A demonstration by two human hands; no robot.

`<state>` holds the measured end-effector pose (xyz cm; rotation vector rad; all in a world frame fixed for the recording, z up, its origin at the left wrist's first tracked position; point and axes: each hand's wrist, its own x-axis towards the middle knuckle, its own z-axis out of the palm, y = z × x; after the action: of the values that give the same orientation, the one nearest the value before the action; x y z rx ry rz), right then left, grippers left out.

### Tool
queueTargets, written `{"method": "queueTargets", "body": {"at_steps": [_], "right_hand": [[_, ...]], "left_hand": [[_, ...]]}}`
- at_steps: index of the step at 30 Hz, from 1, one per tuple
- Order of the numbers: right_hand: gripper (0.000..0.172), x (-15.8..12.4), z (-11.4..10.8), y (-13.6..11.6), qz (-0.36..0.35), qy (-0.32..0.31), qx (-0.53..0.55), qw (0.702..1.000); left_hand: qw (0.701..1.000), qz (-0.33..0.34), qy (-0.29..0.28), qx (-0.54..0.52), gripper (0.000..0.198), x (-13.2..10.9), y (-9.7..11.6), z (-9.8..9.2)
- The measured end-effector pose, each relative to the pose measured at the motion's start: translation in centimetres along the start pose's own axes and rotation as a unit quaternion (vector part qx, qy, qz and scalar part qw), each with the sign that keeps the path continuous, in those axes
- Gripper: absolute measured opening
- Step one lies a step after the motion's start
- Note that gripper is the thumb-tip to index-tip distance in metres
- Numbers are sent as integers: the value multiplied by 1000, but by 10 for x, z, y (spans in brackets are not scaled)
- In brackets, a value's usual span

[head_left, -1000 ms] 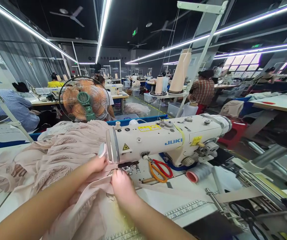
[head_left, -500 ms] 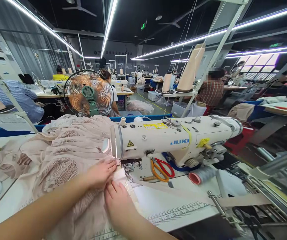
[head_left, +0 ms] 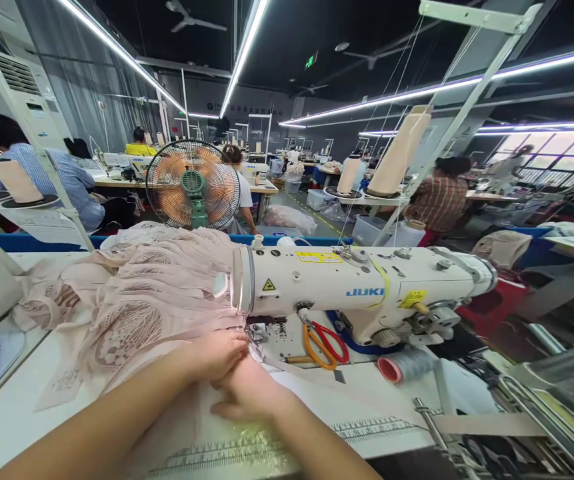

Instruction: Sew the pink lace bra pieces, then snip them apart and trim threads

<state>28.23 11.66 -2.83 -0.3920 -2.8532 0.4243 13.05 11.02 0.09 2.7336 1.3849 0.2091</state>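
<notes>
Rippling beige fabric [head_left: 134, 313], lace-patterned, left hand [head_left: 217, 353] touching right hand [head_left: 255, 390] (can't tell grips)

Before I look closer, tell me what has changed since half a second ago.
The right hand has moved forward to meet the left hand by the sewing machine; the pale fabric covers less ruler. The fingers' grip is hidden. Scissors and gray spool stayed put.
</notes>
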Motion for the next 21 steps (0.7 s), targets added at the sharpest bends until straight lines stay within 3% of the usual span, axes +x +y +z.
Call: {"method": "queueTargets", "body": {"at_steps": [5, 11, 16, 21], "right_hand": [[27, -29, 1, -4, 2, 14, 18, 1000], [26, -70, 14, -14, 69, 67, 12, 995], [30, -78, 21, -14, 75, 178, -61, 979], [30, -77, 20, -12, 52, 213, -115, 969]], "left_hand": [[998, -66, -5, -25, 35, -19, -10, 7], [988, -151, 8, -43, 39, -10, 0, 19], [973, -226, 26, -34, 41, 3, 18, 28], [970, -241, 24, -29, 38, 4, 22, 25]]}}
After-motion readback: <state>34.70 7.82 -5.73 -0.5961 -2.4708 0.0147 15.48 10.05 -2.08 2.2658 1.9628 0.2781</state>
